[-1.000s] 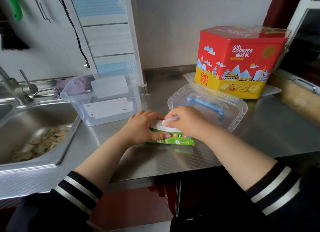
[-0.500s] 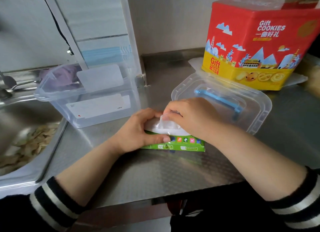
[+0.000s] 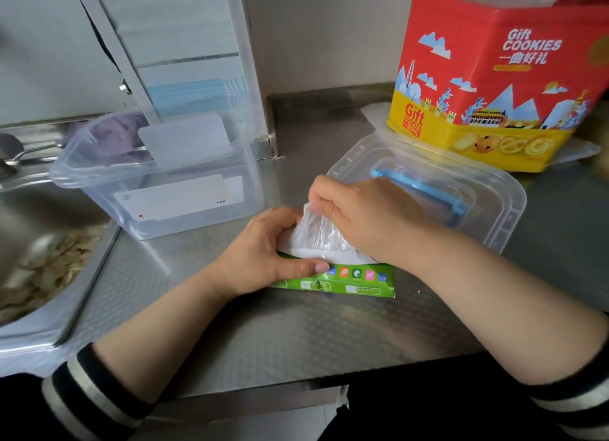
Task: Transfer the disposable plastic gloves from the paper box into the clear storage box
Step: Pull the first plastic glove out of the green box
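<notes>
A flat green and white paper box (image 3: pixel 349 280) lies on the steel counter in front of me. My left hand (image 3: pixel 263 252) presses down on its left end, thumb along the front edge. My right hand (image 3: pixel 362 213) pinches a bunch of thin clear plastic gloves (image 3: pixel 313 233) that stick up out of the box's top opening. The clear storage box (image 3: pixel 158 183) stands open to the left, behind my left hand, with a white label on its front wall. Its inside looks empty of gloves.
The storage box's clear lid (image 3: pixel 461 193) with a blue handle lies upside down behind my right hand. A red and yellow cookie tin (image 3: pixel 494 78) stands at the back right. A sink (image 3: pixel 43 259) with scraps is at the left. A mask dispenser (image 3: pixel 184 61) stands behind the storage box.
My right hand has lifted, drawing the clear gloves up out of the paper box. The camera has moved closer and lower. My left hand stays on the box.
</notes>
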The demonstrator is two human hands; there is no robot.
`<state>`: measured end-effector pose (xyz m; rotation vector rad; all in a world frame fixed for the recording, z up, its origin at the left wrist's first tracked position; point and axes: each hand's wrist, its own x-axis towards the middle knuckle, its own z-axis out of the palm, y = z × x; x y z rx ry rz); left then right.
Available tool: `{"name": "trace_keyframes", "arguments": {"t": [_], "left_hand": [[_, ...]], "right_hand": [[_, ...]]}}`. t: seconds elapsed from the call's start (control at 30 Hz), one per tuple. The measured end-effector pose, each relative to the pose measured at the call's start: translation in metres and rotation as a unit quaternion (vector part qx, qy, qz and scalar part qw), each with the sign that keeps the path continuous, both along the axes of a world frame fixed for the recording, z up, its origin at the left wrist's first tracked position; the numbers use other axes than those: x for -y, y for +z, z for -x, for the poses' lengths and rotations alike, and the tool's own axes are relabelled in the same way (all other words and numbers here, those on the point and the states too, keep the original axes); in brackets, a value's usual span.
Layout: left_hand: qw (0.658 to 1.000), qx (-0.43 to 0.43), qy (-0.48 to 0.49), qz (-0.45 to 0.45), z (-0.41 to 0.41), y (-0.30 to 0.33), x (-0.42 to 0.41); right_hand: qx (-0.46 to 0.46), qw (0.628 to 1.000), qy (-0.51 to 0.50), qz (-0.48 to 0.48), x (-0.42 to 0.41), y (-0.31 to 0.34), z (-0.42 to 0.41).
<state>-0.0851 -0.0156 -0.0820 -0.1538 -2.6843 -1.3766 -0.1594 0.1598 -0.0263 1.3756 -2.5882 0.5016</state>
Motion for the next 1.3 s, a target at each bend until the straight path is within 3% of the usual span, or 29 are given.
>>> {"name": "trace_keyframes", "arguments": {"t": [0.17,0.33,0.53,0.63,0.73,0.8,0.87,0.9,0.97,1.03,1.3], "left_hand": [[1.000,-0.010,-0.020,0.004,0.000,0.000,-0.002],[1.000,-0.011,-0.029,-0.002,0.001,0.001,0.000],[0.999,-0.018,-0.027,0.034,0.000,0.002,0.002],[0.988,-0.076,-0.052,0.128,-0.002,0.005,0.003],[0.963,-0.165,-0.071,0.202,-0.002,0.012,0.008],[0.939,-0.249,-0.009,0.235,-0.002,0.025,0.011],[0.889,-0.323,0.119,0.303,-0.001,0.039,0.024],[0.859,-0.325,0.193,0.346,0.002,0.045,0.034],[0.820,-0.242,0.298,0.425,0.006,0.055,0.054],[0.823,-0.167,0.303,0.450,0.009,0.061,0.065],[0.857,-0.261,0.196,0.398,0.035,0.067,0.016]], "right_hand": [[-0.026,0.991,0.033,0.130,0.007,-0.007,-0.004],[0.047,0.962,0.022,0.269,0.018,-0.004,-0.002],[0.060,0.869,-0.070,0.487,0.016,0.041,0.018],[0.096,0.887,-0.157,0.425,0.009,0.058,0.041],[0.233,0.877,-0.225,0.355,0.009,0.033,0.056],[0.362,0.828,-0.230,0.361,0.010,0.017,0.061],[0.469,0.761,-0.214,0.394,0.007,0.013,0.058],[0.501,0.737,-0.208,0.404,0.004,0.013,0.056],[0.528,0.711,-0.200,0.419,0.000,0.015,0.051],[0.540,0.702,-0.186,0.426,-0.001,0.017,0.049],[0.611,0.610,-0.084,0.497,-0.010,0.031,0.053]]}}
